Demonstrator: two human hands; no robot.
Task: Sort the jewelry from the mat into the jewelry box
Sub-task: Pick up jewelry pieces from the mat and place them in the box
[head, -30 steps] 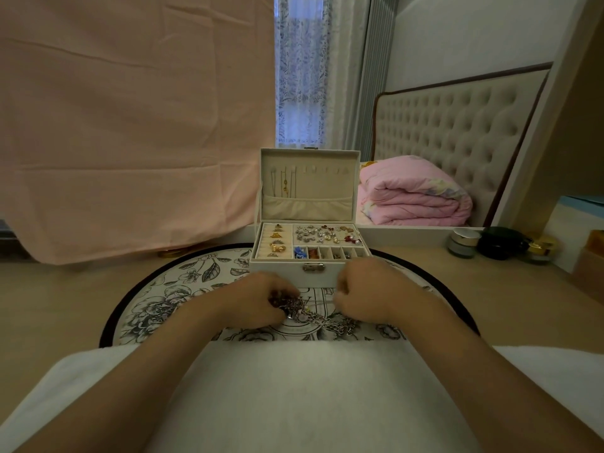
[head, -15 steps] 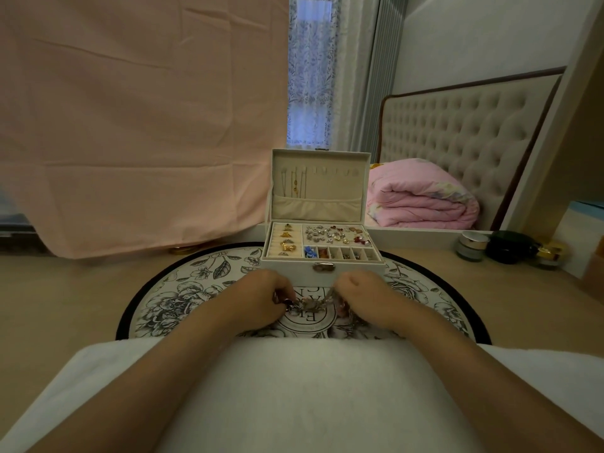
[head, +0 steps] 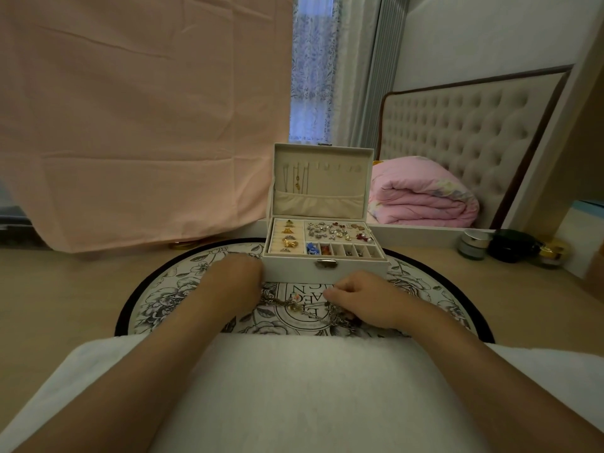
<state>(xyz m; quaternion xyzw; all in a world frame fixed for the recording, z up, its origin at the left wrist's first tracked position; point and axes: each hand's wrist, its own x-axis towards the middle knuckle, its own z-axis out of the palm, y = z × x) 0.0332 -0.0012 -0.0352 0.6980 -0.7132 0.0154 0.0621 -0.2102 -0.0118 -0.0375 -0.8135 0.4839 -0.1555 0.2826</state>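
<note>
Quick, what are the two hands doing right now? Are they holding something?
Left hand: fingers hidden; the silver chain runs under it, grip cannot be told.
Right hand: fingers curled, pinching the silver chain.

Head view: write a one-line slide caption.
Left hand and right hand work at tangled chains on the floral mat before the open jewelry box.

The left hand (head: 233, 282) covered its fingers and one end of the chain tangle (head: 294, 304), so I couldn't read its grip. Pieces in the jewelry box (head: 294, 273) were too small to identify.
</note>
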